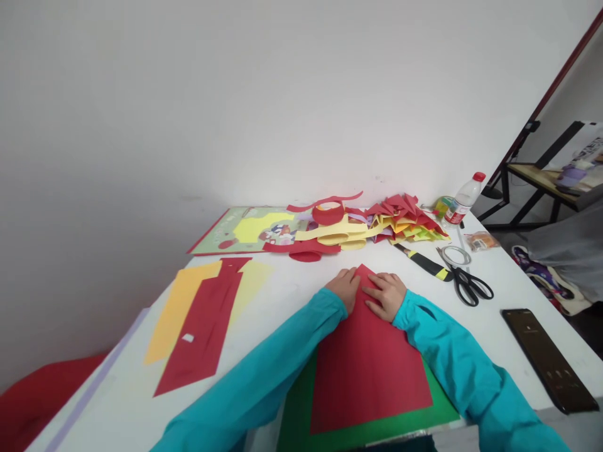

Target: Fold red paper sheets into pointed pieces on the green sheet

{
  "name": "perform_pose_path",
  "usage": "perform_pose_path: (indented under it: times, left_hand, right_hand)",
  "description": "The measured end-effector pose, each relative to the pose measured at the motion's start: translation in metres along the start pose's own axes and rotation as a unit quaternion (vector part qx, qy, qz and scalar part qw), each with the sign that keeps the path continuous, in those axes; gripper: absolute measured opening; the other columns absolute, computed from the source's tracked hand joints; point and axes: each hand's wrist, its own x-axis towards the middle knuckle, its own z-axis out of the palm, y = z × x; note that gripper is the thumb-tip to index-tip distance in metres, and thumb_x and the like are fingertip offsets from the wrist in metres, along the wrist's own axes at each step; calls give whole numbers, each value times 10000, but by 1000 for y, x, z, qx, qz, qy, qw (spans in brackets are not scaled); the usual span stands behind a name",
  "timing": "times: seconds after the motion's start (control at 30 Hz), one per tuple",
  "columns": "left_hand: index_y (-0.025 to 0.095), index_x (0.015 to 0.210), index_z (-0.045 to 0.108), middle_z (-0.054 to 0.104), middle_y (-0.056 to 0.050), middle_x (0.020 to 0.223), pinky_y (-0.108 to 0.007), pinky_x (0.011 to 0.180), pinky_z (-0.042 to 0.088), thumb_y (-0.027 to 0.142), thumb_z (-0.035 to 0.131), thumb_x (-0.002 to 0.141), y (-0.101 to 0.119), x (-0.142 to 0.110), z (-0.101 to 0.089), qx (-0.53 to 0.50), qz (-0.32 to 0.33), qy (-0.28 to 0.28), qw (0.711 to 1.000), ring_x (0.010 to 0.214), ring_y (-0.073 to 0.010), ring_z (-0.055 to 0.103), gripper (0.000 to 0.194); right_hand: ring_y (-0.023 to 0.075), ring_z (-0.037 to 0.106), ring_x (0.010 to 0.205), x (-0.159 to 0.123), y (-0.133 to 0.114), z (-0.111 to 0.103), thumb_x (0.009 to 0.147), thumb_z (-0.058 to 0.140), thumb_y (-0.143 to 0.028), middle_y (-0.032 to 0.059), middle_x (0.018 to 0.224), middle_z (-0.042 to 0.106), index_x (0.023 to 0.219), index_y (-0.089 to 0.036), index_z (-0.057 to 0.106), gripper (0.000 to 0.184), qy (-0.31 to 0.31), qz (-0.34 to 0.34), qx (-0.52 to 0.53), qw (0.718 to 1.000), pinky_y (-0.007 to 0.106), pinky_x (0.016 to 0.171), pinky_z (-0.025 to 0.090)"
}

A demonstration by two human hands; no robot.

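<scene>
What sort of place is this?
It looks like a papercraft workspace, perhaps: a white table holding a red sheet, scissors and a pile of folded paper.

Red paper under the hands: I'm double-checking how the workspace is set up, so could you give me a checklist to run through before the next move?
1. Left hand on the red paper: ok, at its upper left edge.
2. Right hand on the paper: ok, fingers spread near the top.
3. Green sheet beneath: ok, it shows beside and below the red paper's lower part.
4. Scissors away from the paper: ok, they lie to the right, apart from it.
5. Top of the paper fully visible: not ok, fingers cover part of it.
6. Any crease under the fingers: cannot tell, they hide that spot.
</scene>
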Motion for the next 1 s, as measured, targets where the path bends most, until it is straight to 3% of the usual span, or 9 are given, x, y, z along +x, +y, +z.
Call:
perform_pose_path:
  times: [0.4,0.5,0.7,1.0]
  left_hand:
    - [89,1040,547,479,-179,1294,-401,947,374,160,602,588,-2,13,-7,-20,-25,-18,999,1103,-313,468,461]
    - [91,1011,553,481,-186,1288,-407,922,392,173,635,551,-3,15,-8,-31,-40,-17,999,1086,-328,472,474]
    - [165,986,553,494,-97,1298,-388,892,419,198,655,532,-7,17,-9,-58,-49,-12,997,1039,-295,495,467]
    - [125,1030,562,446,-146,1327,-406,959,378,187,681,513,-7,16,-6,-73,-61,-10,995,1141,-328,428,534]
  right_hand:
    - [281,434,1049,5,-6,-12,842,469,-460,139,1226,513,1259,-220,524,485,-26,8,-3,1000,433,843,339]
    - [288,427,1065,6,-8,-17,841,466,-480,135,1285,473,1264,-255,517,482,-41,17,-9,999,440,846,332]
    - [283,417,1079,6,-9,-20,857,441,-485,96,1401,396,1287,-263,491,487,-52,10,-10,999,436,849,327]
    - [287,403,1090,7,-8,-17,866,399,-542,91,1378,436,1310,-248,467,537,-57,9,-10,998,444,868,314]
